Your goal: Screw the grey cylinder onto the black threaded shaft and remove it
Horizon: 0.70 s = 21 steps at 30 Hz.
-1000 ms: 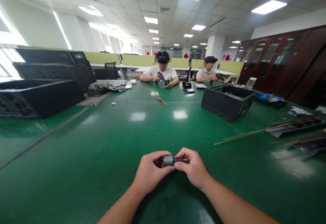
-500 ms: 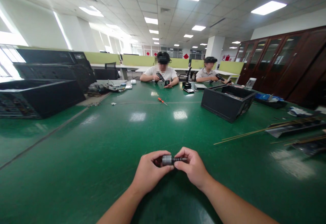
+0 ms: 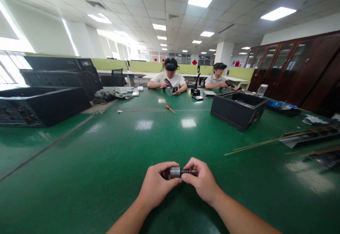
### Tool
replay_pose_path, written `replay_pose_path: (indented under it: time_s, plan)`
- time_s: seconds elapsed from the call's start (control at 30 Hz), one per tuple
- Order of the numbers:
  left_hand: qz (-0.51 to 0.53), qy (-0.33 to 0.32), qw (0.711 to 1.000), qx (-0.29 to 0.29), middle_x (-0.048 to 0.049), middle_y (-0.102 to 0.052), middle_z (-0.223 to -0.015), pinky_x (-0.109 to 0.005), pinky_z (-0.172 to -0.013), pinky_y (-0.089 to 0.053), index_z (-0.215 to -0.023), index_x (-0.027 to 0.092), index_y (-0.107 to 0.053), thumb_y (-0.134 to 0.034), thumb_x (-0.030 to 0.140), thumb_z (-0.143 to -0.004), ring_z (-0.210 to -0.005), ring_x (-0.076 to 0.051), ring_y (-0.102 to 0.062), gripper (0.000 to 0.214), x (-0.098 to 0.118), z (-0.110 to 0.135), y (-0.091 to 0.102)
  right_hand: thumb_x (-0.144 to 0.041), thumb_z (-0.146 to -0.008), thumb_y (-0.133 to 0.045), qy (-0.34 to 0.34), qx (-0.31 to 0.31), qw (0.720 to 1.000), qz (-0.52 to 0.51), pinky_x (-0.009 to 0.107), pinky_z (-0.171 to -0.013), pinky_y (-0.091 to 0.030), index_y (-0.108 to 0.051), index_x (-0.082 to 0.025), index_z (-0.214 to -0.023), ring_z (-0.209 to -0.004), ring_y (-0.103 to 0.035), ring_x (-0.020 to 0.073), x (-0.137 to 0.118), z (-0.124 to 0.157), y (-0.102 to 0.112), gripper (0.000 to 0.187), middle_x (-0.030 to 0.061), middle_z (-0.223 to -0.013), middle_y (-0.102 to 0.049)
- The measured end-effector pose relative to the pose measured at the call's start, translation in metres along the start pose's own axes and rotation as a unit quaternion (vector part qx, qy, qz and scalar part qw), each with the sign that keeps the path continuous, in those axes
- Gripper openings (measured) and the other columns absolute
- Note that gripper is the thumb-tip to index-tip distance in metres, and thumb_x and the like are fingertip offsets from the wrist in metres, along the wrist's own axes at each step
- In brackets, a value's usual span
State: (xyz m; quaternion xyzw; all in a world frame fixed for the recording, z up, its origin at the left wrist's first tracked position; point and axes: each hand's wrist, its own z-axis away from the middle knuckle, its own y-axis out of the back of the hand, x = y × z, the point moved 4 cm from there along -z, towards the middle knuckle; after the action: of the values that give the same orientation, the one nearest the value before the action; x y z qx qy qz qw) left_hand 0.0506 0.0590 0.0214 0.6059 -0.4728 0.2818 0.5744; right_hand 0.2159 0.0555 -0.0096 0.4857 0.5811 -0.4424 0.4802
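Observation:
Low in the middle of the view, both hands hold a small motor-like part [image 3: 175,172], a grey metal cylinder with a thin, dark, ribbed shaft pointing right. My left hand [image 3: 158,182] is closed around the cylinder, its thumb below and its fingers above and behind. The thumb and fingers of my right hand [image 3: 200,177] pinch the ribbed shaft. The part lies level, just above the green table [image 3: 111,170]. My fingers hide its left end and some of the shaft.
An orange screwdriver [image 3: 170,109] lies farther up the table. A black computer case [image 3: 230,111] stands right, more cases [image 3: 63,106] left. Thin brass-coloured rods [image 3: 255,143] lie at right. Two people [image 3: 168,79] sit opposite, each holding a dark power tool [image 3: 168,83].
The camera view has tilted slightly, so the scene sits a little lower. Both hands keep their grip on the part, with hardly any visible movement.

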Motion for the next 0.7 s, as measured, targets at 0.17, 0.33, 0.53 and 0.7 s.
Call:
replay_pose_path:
  time_s: [0.17,0.33,0.53,0.7]
  plan:
    - [0.007,0.009,1.0,0.0,-0.0034,-0.076,-0.085,-0.031,-0.071,-0.05,-0.09,0.019,-0.077,-0.078,0.025,-0.063,-0.08,-0.024,-0.067,0.028,0.0014,0.0005,0.0006,-0.018,-0.067,-0.07,-0.003,0.004,1.0,-0.011,0.025,-0.058,-0.034,-0.057,-0.019,-0.073,-0.059,-0.046,0.013,-0.0017,0.0007,0.0001,0.015,-0.0049,-0.062,-0.053]
    - [0.015,0.01,1.0,0.001,-0.0028,-0.076,-0.085,-0.031,-0.073,-0.049,-0.09,0.019,-0.077,-0.079,0.025,-0.063,-0.08,-0.024,-0.067,0.028,0.0012,0.0007,0.0004,-0.021,-0.067,-0.071,-0.004,0.001,1.0,-0.016,0.025,-0.058,-0.034,-0.057,-0.018,-0.074,-0.059,-0.048,0.0133,0.0003,0.0005,0.0009,0.016,-0.0045,-0.061,-0.055]
    - [0.012,0.01,1.0,0.008,-0.0028,-0.077,-0.086,-0.031,-0.073,-0.049,-0.091,0.02,-0.077,-0.08,0.026,-0.063,-0.08,-0.024,-0.067,0.029,-0.0008,-0.0002,0.0005,-0.022,-0.068,-0.072,-0.003,-0.002,0.999,-0.033,0.025,-0.058,-0.036,-0.057,-0.018,-0.074,-0.059,-0.05,0.0135,0.0017,-0.0003,0.0022,0.017,-0.0043,-0.06,-0.056]
    - [0.012,0.002,1.0,0.01,-0.0027,-0.076,-0.086,-0.031,-0.072,-0.049,-0.092,0.02,-0.077,-0.079,0.026,-0.064,-0.079,-0.024,-0.067,0.029,-0.0025,0.0,0.0018,-0.022,-0.067,-0.072,-0.007,0.003,0.999,-0.046,0.025,-0.058,-0.037,-0.057,-0.018,-0.073,-0.057,-0.051,0.0131,-0.0004,0.0,0.0016,0.017,-0.0041,-0.058,-0.057]
